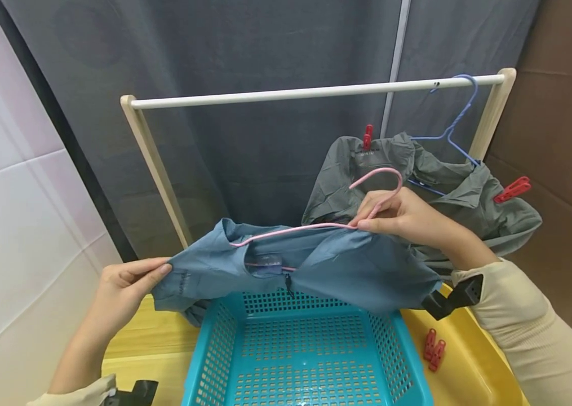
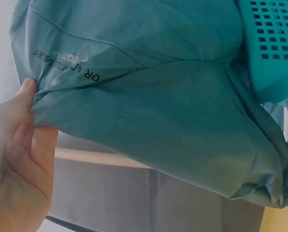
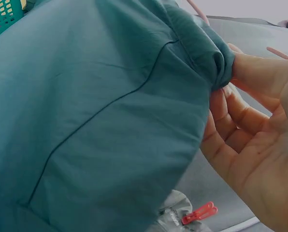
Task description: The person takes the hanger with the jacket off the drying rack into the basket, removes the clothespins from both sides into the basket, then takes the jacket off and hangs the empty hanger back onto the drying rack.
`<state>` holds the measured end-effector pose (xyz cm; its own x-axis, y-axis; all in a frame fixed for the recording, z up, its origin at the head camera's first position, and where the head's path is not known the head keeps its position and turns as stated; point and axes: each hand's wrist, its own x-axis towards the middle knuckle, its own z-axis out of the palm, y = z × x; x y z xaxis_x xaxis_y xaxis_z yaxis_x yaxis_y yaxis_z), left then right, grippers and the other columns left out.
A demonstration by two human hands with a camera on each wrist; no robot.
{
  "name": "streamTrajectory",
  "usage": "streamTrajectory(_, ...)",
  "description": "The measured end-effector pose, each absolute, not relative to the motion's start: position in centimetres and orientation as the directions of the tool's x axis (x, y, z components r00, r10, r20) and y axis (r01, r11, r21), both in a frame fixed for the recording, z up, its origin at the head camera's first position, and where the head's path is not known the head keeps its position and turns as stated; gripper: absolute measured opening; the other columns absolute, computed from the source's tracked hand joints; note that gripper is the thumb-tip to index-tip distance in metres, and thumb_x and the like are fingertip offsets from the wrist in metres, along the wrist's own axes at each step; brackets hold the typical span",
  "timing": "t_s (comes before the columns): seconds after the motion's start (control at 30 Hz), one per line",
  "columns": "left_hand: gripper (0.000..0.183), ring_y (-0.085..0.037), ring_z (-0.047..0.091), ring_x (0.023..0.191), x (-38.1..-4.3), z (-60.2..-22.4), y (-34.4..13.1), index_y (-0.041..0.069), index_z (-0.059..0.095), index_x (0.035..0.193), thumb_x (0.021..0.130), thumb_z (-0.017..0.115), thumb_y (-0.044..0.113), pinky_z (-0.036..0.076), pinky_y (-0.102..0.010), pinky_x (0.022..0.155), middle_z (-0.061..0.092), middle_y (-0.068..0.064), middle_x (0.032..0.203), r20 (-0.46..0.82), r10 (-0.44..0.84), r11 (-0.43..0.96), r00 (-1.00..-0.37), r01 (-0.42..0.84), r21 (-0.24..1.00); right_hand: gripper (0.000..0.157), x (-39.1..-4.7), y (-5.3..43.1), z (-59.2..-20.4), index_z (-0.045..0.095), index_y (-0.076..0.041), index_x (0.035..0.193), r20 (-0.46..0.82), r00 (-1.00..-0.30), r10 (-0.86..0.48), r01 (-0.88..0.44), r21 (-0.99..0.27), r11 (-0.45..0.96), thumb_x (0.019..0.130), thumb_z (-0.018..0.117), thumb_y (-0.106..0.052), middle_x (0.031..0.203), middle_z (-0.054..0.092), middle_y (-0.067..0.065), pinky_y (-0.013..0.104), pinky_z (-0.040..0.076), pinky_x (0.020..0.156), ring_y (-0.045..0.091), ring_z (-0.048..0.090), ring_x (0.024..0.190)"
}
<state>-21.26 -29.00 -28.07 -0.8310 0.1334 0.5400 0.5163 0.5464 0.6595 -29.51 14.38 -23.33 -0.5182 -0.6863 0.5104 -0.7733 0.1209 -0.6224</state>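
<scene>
A blue zip jacket (image 1: pixel 336 276) is stretched between the two hands above the basket, with a pink clothes hanger (image 1: pixel 291 230) partly inside its neck opening. My left hand (image 1: pixel 125 287) pinches the jacket at the shoulder beside small printed lettering; the left wrist view shows thumb and fingers on the cloth (image 2: pixel 134 121). The right hand (image 1: pixel 407 217) holds the hanger at the base of its hook, fingers behind and thumb in front. In the right wrist view its fingertips (image 3: pixel 221 99) also meet the jacket's edge. Cloth hides the hanger's right arm.
Behind stands a rack with a white rail (image 1: pixel 275 96). A grey-green jacket (image 1: pixel 331 180) hangs there on a blue hanger (image 1: pixel 450 132), with red clothespins (image 1: pixel 512 189) on it. Below are a turquoise basket (image 1: pixel 306 338) and a yellow tray (image 1: pixel 473 361) holding red clothespins (image 1: pixel 437 355).
</scene>
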Motion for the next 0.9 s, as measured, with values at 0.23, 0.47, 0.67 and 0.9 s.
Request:
streamTrajectory(0.23,0.017,-0.003,0.064,0.079,-21.3,-29.0,-29.5,-0.011,0.066,0.099,0.084,0.059,-0.007,0.049,-0.017,0.067,0.068,0.012,0.089,0.526,0.118,0.503,-0.843,0.507,0.700,0.016,-29.1,14.8,-23.9,0.071,-0.002,0.091,0.511,-0.548,-0.663,-0.756,-0.641,0.130,0.083,0.060,0.007,0.089,0.066,0.007,0.028,0.048,0.075,0.019,0.060,0.087)
streamTrajectory(0.47,0.016,-0.001,0.063,0.077,-21.3,-29.6,-29.7,-0.011,0.066,0.098,0.085,0.060,-0.006,0.050,-0.017,0.064,0.067,0.015,0.088,0.517,0.105,0.527,-0.850,0.488,0.696,0.016,-28.9,15.1,-24.3,0.070,0.001,0.096,0.503,-0.583,-0.638,-0.714,-0.692,0.107,0.085,0.060,0.005,0.094,0.066,0.009,0.026,0.048,0.076,0.020,0.060,0.091)
streamTrajectory(0.67,0.015,0.000,0.062,0.078,-21.1,-29.7,-29.4,-0.012,0.066,0.095,0.085,0.061,-0.002,0.048,-0.015,0.064,0.066,0.016,0.087,0.525,0.122,0.578,-0.842,0.490,0.652,0.015,-29.4,14.7,-24.9,0.069,0.002,0.099,0.460,-0.666,-0.588,-0.646,-0.750,0.145,0.088,0.059,-0.001,0.098,0.066,0.008,0.028,0.049,0.078,0.021,0.059,0.094)
streamTrajectory(0.9,0.014,-0.001,0.062,0.080,-20.7,-29.2,-28.4,-0.009,0.069,0.092,0.084,0.064,0.001,0.049,-0.015,0.065,0.067,0.014,0.086,0.525,0.172,0.600,-0.834,0.511,0.615,0.016,-29.5,13.6,-24.9,0.069,0.000,0.097,0.421,-0.766,-0.485,-0.559,-0.809,0.181,0.088,0.061,-0.011,0.099,0.065,0.008,0.027,0.047,0.079,0.021,0.057,0.097)
